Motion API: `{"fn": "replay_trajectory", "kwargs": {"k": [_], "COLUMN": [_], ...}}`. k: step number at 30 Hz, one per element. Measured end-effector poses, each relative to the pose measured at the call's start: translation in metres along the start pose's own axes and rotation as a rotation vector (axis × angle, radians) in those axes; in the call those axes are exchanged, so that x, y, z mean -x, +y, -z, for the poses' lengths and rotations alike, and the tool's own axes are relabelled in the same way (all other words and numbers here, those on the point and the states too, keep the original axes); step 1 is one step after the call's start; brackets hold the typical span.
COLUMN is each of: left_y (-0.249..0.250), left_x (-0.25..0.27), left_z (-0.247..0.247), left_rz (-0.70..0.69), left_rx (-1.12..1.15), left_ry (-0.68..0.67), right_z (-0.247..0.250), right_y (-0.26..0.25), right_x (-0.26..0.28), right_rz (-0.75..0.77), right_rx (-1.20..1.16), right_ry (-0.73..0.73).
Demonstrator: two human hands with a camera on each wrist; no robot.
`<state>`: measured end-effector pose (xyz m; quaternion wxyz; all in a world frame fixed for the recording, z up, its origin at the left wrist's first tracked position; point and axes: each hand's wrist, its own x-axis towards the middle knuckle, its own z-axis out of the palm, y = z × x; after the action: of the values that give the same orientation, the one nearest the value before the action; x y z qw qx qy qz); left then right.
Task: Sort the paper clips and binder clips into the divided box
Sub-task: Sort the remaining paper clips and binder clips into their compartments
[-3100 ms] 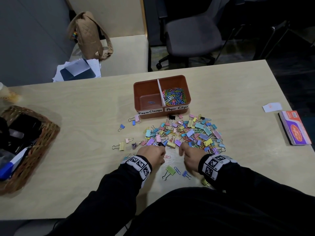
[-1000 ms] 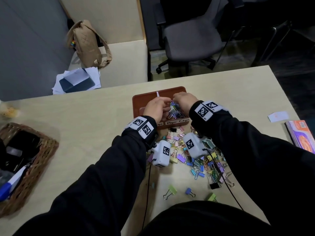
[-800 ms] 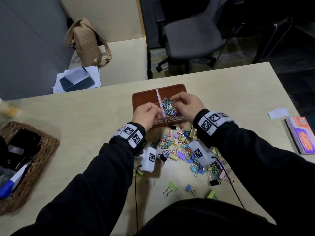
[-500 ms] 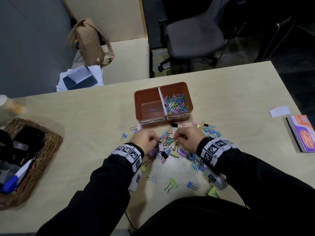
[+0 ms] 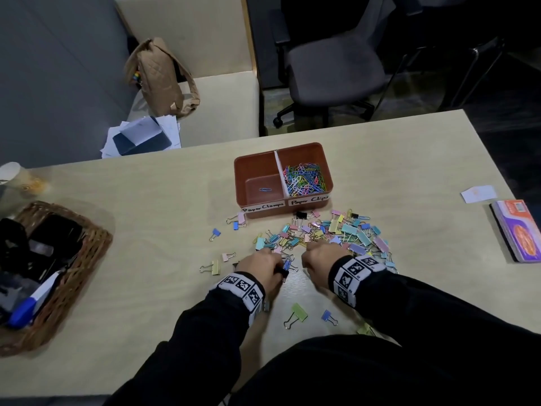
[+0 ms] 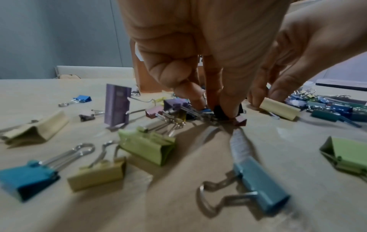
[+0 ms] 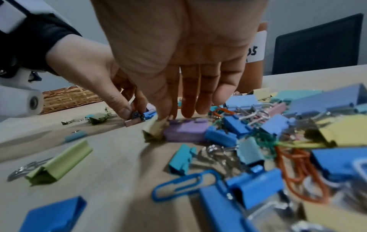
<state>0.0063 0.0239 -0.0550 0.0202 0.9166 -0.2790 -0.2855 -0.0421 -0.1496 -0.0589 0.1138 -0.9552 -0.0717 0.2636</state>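
Note:
The brown divided box (image 5: 327, 168) stands mid-table; its right half holds several coloured paper clips (image 5: 304, 178), its left half one blue paper clip (image 5: 265, 189). In front of it lies a pile of pastel binder clips (image 5: 336, 231) mixed with paper clips. At the pile's near edge, my left hand (image 5: 263, 266) pinches a small black binder clip (image 6: 226, 111) on the table. My right hand (image 5: 320, 254) is beside it, with straight fingers (image 7: 188, 100) touching a pale yellow binder clip (image 7: 155, 128).
Stray binder clips (image 5: 296, 315) lie near the front edge and left of the pile. A wicker basket (image 5: 87, 259) sits at the far left, a paper cup (image 5: 11, 174) behind it. A boxed pack (image 5: 519, 231) and a paper slip (image 5: 478, 193) are at the right.
Both hands were over the box a second ago. They have come back toward me to the pile's near edge, and the left one has taken hold of a black clip.

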Motion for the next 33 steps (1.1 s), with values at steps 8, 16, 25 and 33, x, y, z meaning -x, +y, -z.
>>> {"fn": "replay_trajectory", "kwargs": {"k": [8,16,25,33], "left_y": [0.014,0.021,0.015,0.009], "left_x": [-0.003,-0.017,-0.012,0.005], "left_z": [0.003,-0.001,-0.006,-0.003], "left_rz": [0.071,0.037,0.003,0.054], "left_rx": [0.042,0.035,0.069,0.096], "left_ry": [0.098,-0.026,-0.013,0.008], "right_z": [0.000,0.001,0.004,-0.001], "right_y": [0.010,0.015,0.041,0.022], "right_x": [0.006,0.016,0.026,0.036], "right_rz": [-0.094,-0.093,-0.266,-0.240], "right_rx": [-0.058,-0.123,-0.239,-0.111], "right_ry": [-0.002,0.041,0.116,0.081]}}
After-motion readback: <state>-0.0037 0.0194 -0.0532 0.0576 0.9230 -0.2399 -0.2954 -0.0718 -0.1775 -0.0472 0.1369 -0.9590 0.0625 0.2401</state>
